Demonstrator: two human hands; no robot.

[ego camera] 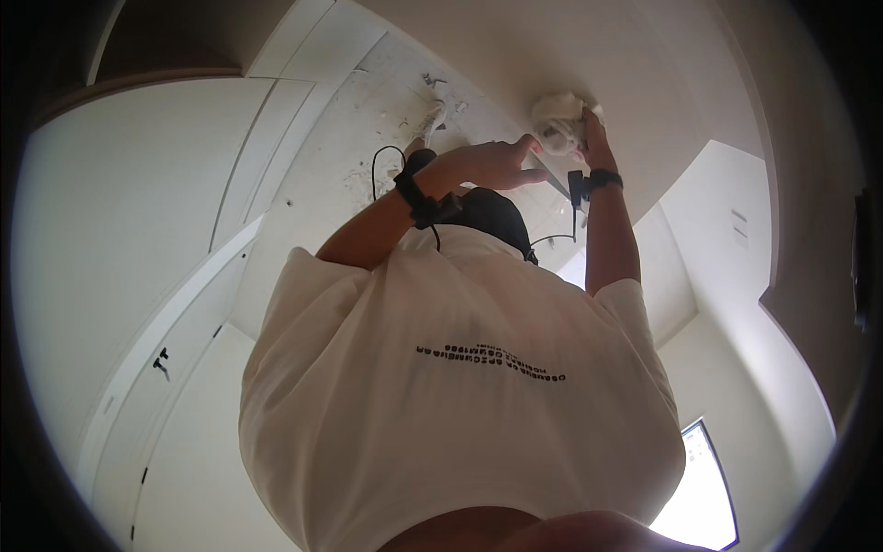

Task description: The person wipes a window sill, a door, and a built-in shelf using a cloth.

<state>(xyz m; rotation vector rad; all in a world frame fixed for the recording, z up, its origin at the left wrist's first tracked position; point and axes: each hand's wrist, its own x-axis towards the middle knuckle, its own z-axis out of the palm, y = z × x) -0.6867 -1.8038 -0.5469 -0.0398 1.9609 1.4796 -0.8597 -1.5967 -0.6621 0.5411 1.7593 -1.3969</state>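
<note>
My right hand (592,141) grips a bunched white cloth (556,124), which lies against the pale wall surface (607,55). To its left, my left hand (500,164) is raised with thumb and fingers apart, near the cloth but not on it. A narrow grey strip (554,182) runs just past the left fingertips; whether it is an edge or a loose thing I cannot tell. Each wrist wears a black strap with a small device, the left one (417,200) and the right one (592,183), with thin black cables.
Scraps and flakes of debris (441,84) lie scattered over the light floor (317,155) near my foot (414,146). White panels (152,159) and a door with a dark handle (161,360) stand on the left. A bright window (700,493) is at the lower right.
</note>
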